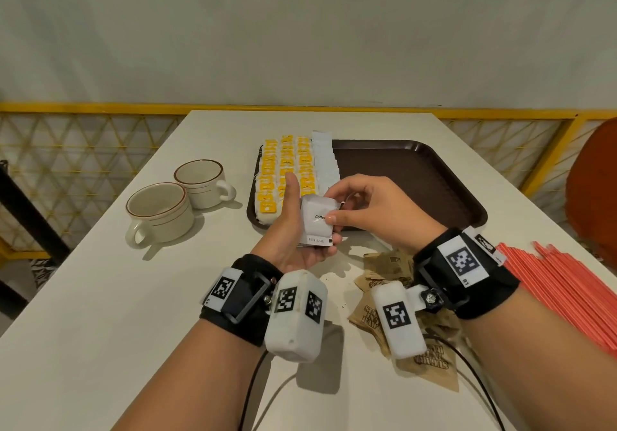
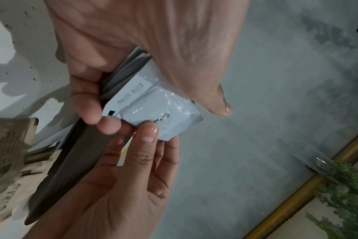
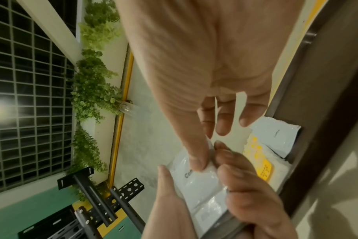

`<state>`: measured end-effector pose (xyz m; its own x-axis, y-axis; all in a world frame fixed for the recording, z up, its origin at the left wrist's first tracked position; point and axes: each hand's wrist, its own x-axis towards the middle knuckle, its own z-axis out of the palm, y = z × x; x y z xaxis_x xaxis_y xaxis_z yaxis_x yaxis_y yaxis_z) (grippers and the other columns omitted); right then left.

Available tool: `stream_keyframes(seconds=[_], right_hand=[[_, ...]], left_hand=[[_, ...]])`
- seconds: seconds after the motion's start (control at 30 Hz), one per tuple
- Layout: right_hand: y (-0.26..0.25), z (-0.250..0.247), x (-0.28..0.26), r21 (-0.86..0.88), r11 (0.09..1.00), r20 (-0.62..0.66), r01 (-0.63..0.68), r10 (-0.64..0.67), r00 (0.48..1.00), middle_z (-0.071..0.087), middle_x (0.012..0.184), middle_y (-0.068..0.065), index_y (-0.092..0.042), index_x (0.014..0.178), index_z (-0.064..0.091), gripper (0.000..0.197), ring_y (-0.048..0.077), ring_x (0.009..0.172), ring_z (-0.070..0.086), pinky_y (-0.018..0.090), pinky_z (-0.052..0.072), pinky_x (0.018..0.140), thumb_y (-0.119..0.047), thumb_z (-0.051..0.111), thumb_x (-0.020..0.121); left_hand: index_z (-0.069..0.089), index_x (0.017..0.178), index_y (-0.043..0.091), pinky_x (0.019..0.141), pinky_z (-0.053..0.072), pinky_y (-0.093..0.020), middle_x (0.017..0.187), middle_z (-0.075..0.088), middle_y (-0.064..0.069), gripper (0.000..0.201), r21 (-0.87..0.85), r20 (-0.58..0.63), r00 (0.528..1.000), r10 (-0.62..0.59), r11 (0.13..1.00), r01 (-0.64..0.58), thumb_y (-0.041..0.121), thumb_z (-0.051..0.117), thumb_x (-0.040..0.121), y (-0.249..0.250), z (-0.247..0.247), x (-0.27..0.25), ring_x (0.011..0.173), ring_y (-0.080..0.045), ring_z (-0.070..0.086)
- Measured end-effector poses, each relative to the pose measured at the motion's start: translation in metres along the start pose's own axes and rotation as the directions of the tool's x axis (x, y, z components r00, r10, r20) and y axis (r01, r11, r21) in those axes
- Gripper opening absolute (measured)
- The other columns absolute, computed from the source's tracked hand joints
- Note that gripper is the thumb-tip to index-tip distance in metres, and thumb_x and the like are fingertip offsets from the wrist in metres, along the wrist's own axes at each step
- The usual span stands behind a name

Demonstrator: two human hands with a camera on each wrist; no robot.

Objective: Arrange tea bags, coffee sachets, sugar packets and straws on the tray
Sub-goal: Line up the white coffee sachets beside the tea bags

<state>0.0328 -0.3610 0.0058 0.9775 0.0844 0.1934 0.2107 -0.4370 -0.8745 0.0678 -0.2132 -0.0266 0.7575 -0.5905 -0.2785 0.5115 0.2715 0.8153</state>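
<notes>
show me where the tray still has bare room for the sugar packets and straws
Free: the tray's whole right part, from the white coffee sachets to its right rim. Crowded: its left end, packed with yellow-tagged tea bags. Sugar packets and straws crowd the near-right table.

I see a white rectangular table carrying everything. Directly on it, two cream ceramic cups with brown rim lines stand side by side at my left. A dark brown plastic tray lies toward the far side. Brown paper sugar packets lie scattered near me, and a spread of red-orange plastic straws lies at the right edge.
</notes>
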Motion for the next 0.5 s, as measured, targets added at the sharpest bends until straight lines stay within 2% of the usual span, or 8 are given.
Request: stream_keyframes(seconds=[0.03, 0.1, 0.2, 0.27, 0.33, 0.5], right_hand=[[-0.0005, 0.0010, -0.0006, 0.007, 1.000, -0.003, -0.001, 0.001, 1.000, 0.065, 0.087, -0.001, -0.017, 0.092, 0.069, 0.024, 0.005, 0.065, 0.061, 0.016, 0.050, 0.064, -0.004, 0.079, 0.074], [-0.0001, 0.0020, -0.0007, 0.014, 1.000, -0.022, 0.010, -0.010, 1.000, 0.064, 0.092, -0.001, -0.017, 0.091, 0.070, 0.025, 0.009, 0.069, 0.060, 0.020, 0.052, 0.066, -0.004, 0.080, 0.073], [0.0012, 0.0024, -0.0007, 0.005, 0.999, -0.048, 0.039, -0.038, 0.998, 0.063, 0.095, -0.003, -0.020, 0.089, 0.070, 0.024, 0.014, 0.075, 0.058, 0.025, 0.054, 0.076, -0.005, 0.080, 0.072], [0.0014, 0.0027, -0.0005, 0.004, 0.999, -0.035, 0.032, -0.032, 0.999, 0.066, 0.094, 0.004, -0.020, 0.088, 0.070, 0.022, 0.013, 0.074, 0.058, 0.025, 0.054, 0.075, -0.005, 0.079, 0.074], [0.0008, 0.0034, -0.0006, 0.014, 1.000, -0.018, 0.003, -0.002, 1.000, 0.068, 0.092, 0.012, -0.017, 0.090, 0.069, 0.019, 0.013, 0.073, 0.058, 0.027, 0.054, 0.073, -0.005, 0.076, 0.077], [0.0000, 0.0085, -0.0026, 0.071, 0.993, 0.045, -0.094, 0.091, 0.995, 0.066, 0.086, 0.013, -0.006, 0.099, 0.065, 0.018, 0.018, 0.069, 0.062, 0.031, 0.055, 0.072, -0.004, 0.071, 0.083]], left_hand=[[0.060, 0.112, 0.010, 0.050, 0.043, -0.022, 0.070, 0.054, -0.005, 0.096, -0.024, -0.003, 1.000, -0.011, 1.000, 0.011, 0.086, 0.018, 0.071, 0.0006, -0.0005, -0.0006, 0.053, -0.016, 0.052], [0.061, 0.112, 0.009, 0.050, 0.044, -0.021, 0.071, 0.056, -0.006, 0.097, -0.049, -0.012, 1.000, -0.022, 0.999, 0.021, 0.086, 0.017, 0.072, 0.0016, -0.0006, -0.0016, 0.053, -0.016, 0.053], [0.068, 0.100, 0.008, 0.050, 0.047, -0.021, 0.073, 0.058, -0.007, 0.097, -0.075, -0.027, 0.999, -0.027, 0.997, 0.025, 0.086, 0.018, 0.073, 0.0023, 0.0002, -0.0014, 0.053, -0.017, 0.055], [0.069, 0.097, 0.008, 0.050, 0.049, -0.021, 0.079, 0.059, -0.009, 0.096, -0.096, -0.035, 0.999, -0.030, 0.995, 0.027, 0.087, 0.019, 0.072, 0.0022, -0.0001, -0.0013, 0.055, -0.018, 0.056], [0.067, 0.101, 0.008, 0.051, 0.051, -0.022, 0.082, 0.061, -0.010, 0.096, -0.103, -0.035, 0.999, -0.033, 0.994, 0.029, 0.086, 0.020, 0.073, 0.0021, -0.0003, -0.0015, 0.055, -0.019, 0.057], [0.067, 0.090, 0.007, 0.053, 0.050, -0.024, 0.071, 0.066, -0.009, 0.091, -0.044, -0.046, 0.999, 0.001, 0.999, -0.003, 0.082, 0.016, 0.078, 0.0016, 0.0026, -0.0008, 0.057, -0.019, 0.060]])
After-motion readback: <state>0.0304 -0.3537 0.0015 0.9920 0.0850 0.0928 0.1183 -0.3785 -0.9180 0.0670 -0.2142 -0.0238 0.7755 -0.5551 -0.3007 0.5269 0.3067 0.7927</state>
